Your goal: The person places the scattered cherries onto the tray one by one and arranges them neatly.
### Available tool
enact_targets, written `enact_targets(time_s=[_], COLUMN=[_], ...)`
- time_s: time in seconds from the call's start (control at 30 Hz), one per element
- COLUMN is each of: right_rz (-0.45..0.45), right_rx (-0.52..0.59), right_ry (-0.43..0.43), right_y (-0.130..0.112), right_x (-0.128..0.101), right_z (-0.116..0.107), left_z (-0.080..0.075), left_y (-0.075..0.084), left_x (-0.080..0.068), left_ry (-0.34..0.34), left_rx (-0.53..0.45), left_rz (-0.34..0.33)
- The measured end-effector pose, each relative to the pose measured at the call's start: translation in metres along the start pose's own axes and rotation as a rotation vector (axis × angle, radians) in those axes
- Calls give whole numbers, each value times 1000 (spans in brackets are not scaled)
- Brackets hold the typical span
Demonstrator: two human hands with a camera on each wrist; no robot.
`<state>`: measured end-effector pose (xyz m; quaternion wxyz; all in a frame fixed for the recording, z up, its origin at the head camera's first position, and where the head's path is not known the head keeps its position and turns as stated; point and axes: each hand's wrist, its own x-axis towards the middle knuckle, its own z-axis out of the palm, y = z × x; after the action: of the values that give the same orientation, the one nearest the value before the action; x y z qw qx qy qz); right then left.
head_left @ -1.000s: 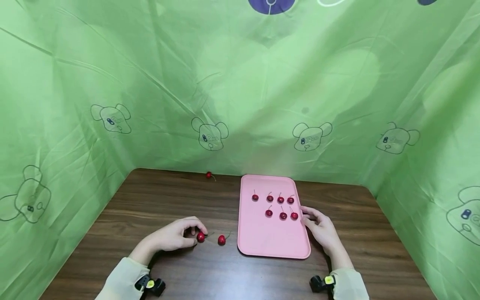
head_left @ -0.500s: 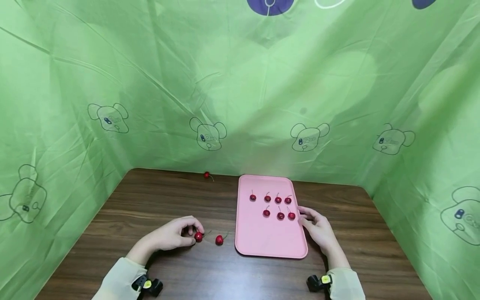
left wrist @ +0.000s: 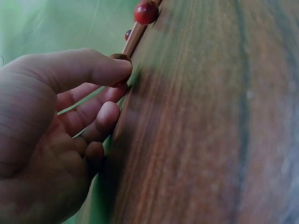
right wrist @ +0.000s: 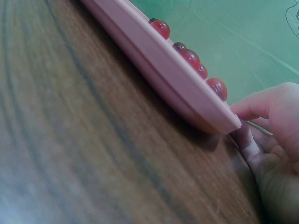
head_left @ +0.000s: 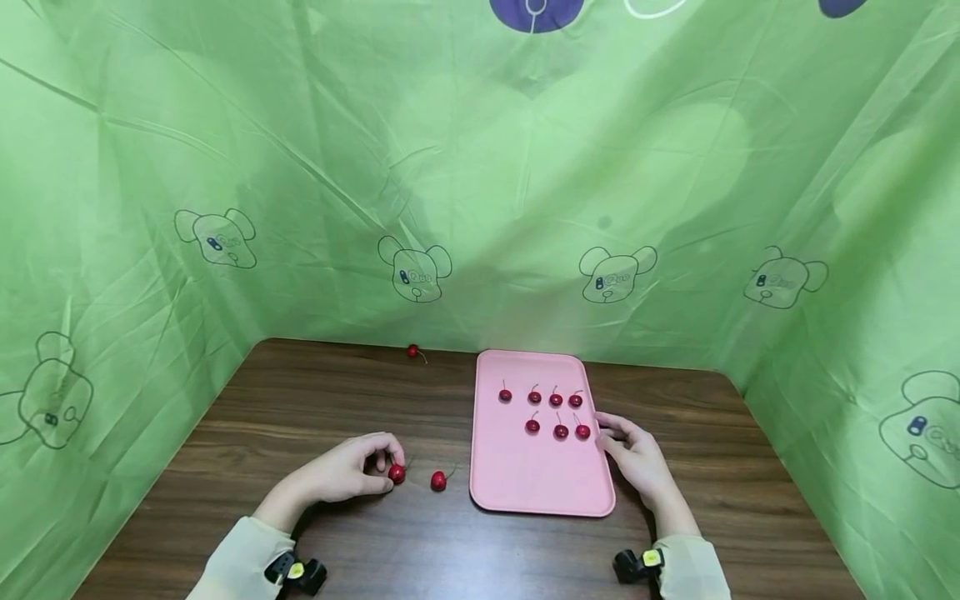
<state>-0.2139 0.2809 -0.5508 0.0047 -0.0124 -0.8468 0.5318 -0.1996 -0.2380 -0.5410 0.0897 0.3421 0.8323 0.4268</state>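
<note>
My left hand (head_left: 347, 469) pinches a red cherry (head_left: 397, 473) between thumb and fingers at the tabletop. In the left wrist view the thumb covers most of that cherry (left wrist: 120, 58). A second cherry (head_left: 438, 481) with a thin stem lies just to its right on the wood. On the pink rectangular tray (head_left: 536, 487) several cherries stand in two rows, stems pointing up; one of them (head_left: 582, 432) is close to the right rim. My right hand (head_left: 637, 460) holds that rim, with the thumb on the edge in the right wrist view.
Another cherry (head_left: 413, 351) lies at the back edge of the dark wooden table (head_left: 322, 383). Green cloth (head_left: 480, 183) with printed bear heads hangs behind the table and on both sides. Each wrist wears a small black camera (head_left: 306, 575).
</note>
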Motion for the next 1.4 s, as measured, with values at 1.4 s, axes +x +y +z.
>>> enact_targets(time_s=[1.4], right_rz=[2], right_rx=[-14], right_ry=[8], right_y=[0], right_x=[1], right_z=[0], left_z=[-6], left_y=[28], left_x=[39], left_ry=[258], left_rx=[118], left_rz=[-128])
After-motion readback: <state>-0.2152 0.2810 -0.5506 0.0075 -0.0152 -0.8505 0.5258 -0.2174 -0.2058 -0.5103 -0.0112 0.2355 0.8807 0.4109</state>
